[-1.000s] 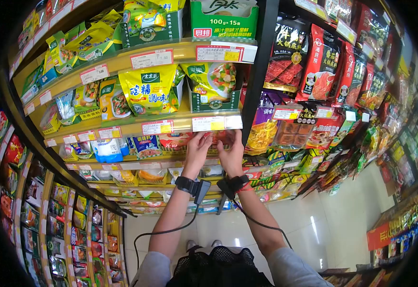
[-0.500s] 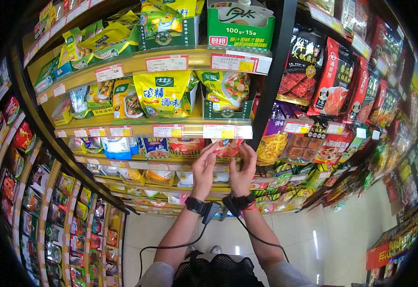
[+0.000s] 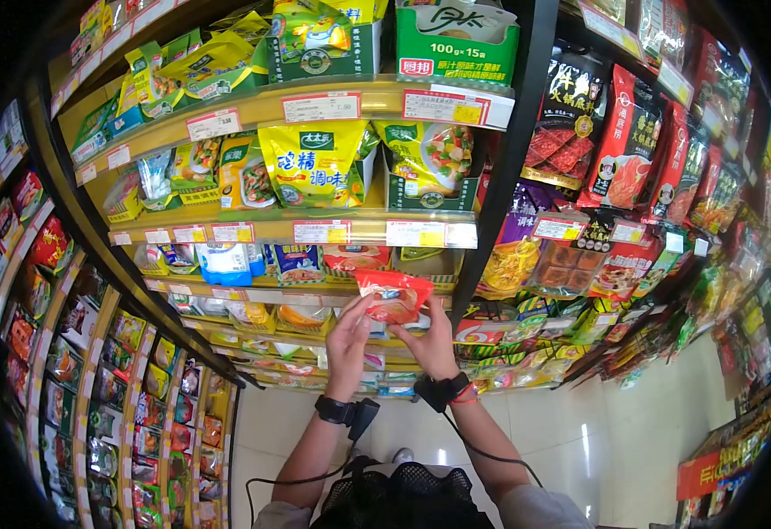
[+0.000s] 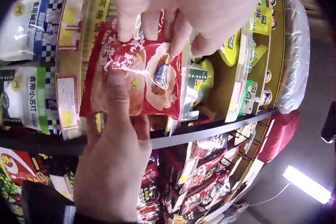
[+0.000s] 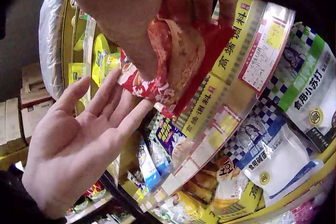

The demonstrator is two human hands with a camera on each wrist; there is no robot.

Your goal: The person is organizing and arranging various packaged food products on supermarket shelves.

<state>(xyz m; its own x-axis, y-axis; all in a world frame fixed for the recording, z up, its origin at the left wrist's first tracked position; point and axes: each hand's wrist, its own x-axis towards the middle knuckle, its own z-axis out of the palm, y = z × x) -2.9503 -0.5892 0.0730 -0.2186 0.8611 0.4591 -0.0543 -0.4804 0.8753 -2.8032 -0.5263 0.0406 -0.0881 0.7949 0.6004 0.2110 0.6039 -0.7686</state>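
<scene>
A red seasoning packet [image 3: 394,295] with a food picture is out in front of the shelves, between my two hands. My right hand [image 3: 432,344] pinches it, the thumb lying across its front in the left wrist view and the fingers mostly hidden behind. On the other side is my left hand [image 3: 348,339], its fingertips at the packet's edge. Seen in the right wrist view, the left palm [image 5: 79,140] faces up with fingers extended under the packet [image 5: 184,50]. White Chinese characters run along one end of the packet.
Shelves hold yellow seasoning bags [image 3: 315,167], with price tags [image 3: 416,234] along their edges. Blue-and-white bags [image 3: 227,263] stand lower left. A dark upright post [image 3: 502,167] separates these from hanging hotpot packets [image 3: 610,141]. Cables run from both wrist cameras.
My hands have drawn back and down from the lower shelf, and the red packet has come out with them. It now shows its front above the hands. The head view has shifted slightly.
</scene>
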